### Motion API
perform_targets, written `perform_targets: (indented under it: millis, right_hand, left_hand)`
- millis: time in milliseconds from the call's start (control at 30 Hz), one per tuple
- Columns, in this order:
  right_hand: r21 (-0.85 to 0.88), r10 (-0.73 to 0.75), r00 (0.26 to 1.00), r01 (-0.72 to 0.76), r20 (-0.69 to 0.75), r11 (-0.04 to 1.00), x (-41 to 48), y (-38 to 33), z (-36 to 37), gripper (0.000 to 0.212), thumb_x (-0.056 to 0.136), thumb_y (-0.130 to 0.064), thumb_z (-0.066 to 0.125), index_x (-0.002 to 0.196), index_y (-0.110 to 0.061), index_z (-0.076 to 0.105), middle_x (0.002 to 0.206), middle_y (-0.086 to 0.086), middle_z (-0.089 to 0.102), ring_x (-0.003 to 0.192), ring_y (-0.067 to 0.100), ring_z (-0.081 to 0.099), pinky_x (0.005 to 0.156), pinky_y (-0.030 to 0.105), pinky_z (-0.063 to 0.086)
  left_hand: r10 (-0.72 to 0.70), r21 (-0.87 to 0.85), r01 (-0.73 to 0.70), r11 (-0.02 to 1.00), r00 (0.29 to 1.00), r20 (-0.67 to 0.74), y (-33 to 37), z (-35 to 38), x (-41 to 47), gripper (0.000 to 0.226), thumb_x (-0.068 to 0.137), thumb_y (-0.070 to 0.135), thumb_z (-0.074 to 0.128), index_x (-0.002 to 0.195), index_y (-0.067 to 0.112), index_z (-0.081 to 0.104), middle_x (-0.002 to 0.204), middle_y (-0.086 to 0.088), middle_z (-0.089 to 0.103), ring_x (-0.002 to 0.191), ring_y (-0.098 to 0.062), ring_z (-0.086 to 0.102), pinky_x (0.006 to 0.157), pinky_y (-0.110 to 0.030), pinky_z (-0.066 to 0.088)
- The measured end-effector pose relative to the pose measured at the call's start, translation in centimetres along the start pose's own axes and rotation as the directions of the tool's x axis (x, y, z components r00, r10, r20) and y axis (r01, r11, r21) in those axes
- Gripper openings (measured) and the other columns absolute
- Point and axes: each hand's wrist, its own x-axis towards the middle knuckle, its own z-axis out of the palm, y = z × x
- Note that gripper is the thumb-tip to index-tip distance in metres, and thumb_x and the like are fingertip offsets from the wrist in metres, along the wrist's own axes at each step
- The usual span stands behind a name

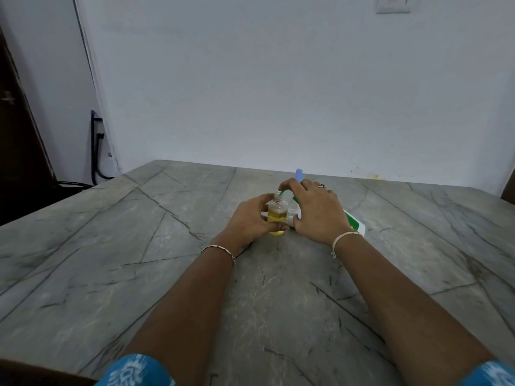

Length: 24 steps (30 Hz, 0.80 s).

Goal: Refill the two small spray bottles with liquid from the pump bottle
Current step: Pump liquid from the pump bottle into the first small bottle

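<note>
A small clear spray bottle (277,213) with its top off stands upright on the grey stone table (167,246), about half full of yellow liquid. My left hand (248,221) grips its body from the left. My right hand (317,210) lies over the pump bottle (355,222), a white and green container mostly hidden beneath it, and its fingers hold the green pump nozzle (282,193) right at the small bottle's open neck. A light blue cap (299,174) sticks up behind my right hand; what it belongs to is hidden.
The table meets a pale wall at its far edge. At the far left, past the table's corner, stand a dark door and black cables (96,151). A wall socket plate (393,4) sits high on the right.
</note>
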Motion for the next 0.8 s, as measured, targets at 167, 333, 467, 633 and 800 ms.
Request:
perform_targets:
  millis: [167, 333, 467, 633, 800]
  right_hand:
    - [-0.015, -0.023, 1.000, 0.023, 0.000, 1.000, -0.35, 0.11, 0.12, 0.065, 0.078, -0.027, 0.065, 0.134, -0.037, 0.035, 0.112, 0.002, 0.056, 0.104, 0.026, 0.055, 0.090, 0.042, 0.045]
    - [0.005, -0.025, 1.000, 0.025, 0.019, 1.000, -0.22, 0.29, 0.05, 0.065, 0.077, -0.027, 0.064, 0.134, -0.038, 0.035, 0.110, 0.002, 0.056, 0.102, 0.027, 0.055, 0.089, 0.042, 0.046]
    - [0.049, -0.013, 1.000, 0.012, 0.010, 0.999, 0.07, 0.07, -0.03, 0.056, 0.076, -0.025, 0.063, 0.128, -0.032, 0.041, 0.108, 0.002, 0.057, 0.100, 0.027, 0.056, 0.088, 0.044, 0.047]
    - [0.061, -0.016, 1.000, 0.016, 0.012, 0.998, 0.20, -0.05, 0.05, 0.055, 0.077, -0.026, 0.062, 0.128, -0.032, 0.041, 0.108, 0.002, 0.058, 0.100, 0.026, 0.056, 0.089, 0.043, 0.048]
    - [0.046, -0.024, 0.999, 0.023, 0.027, 0.999, -0.21, 0.39, 0.00, 0.068, 0.077, -0.028, 0.065, 0.138, -0.038, 0.035, 0.103, 0.001, 0.053, 0.098, 0.026, 0.055, 0.087, 0.042, 0.048]
  left_hand:
    - [-0.002, 0.030, 0.003, 1.000, 1.000, -0.009, 0.04, 0.05, 0.08, 0.072, 0.065, 0.023, 0.088, 0.129, 0.021, 0.056, 0.113, 0.005, 0.068, 0.100, -0.009, 0.064, 0.088, -0.022, 0.050]
    - [-0.006, 0.016, 0.007, 1.000, 1.000, -0.011, 0.08, -0.05, 0.02, 0.074, 0.065, 0.021, 0.088, 0.131, 0.019, 0.055, 0.110, 0.005, 0.067, 0.096, -0.007, 0.063, 0.078, -0.011, 0.047]
    - [-0.010, -0.007, 0.010, 1.000, 1.000, 0.002, -0.03, -0.02, 0.11, 0.074, 0.064, 0.019, 0.088, 0.131, 0.020, 0.055, 0.117, 0.001, 0.068, 0.103, -0.011, 0.065, 0.091, -0.027, 0.053]
    - [-0.016, -0.017, 0.016, 1.000, 1.000, 0.007, -0.39, -0.02, 0.29, 0.076, 0.064, 0.018, 0.089, 0.132, 0.020, 0.055, 0.119, -0.002, 0.068, 0.104, -0.015, 0.066, 0.094, -0.034, 0.054]
    - [-0.028, -0.011, 0.028, 1.000, 1.000, 0.006, -0.56, 0.07, 0.36, 0.079, 0.062, 0.024, 0.090, 0.132, 0.020, 0.054, 0.118, 0.000, 0.069, 0.104, -0.015, 0.067, 0.095, -0.037, 0.053]
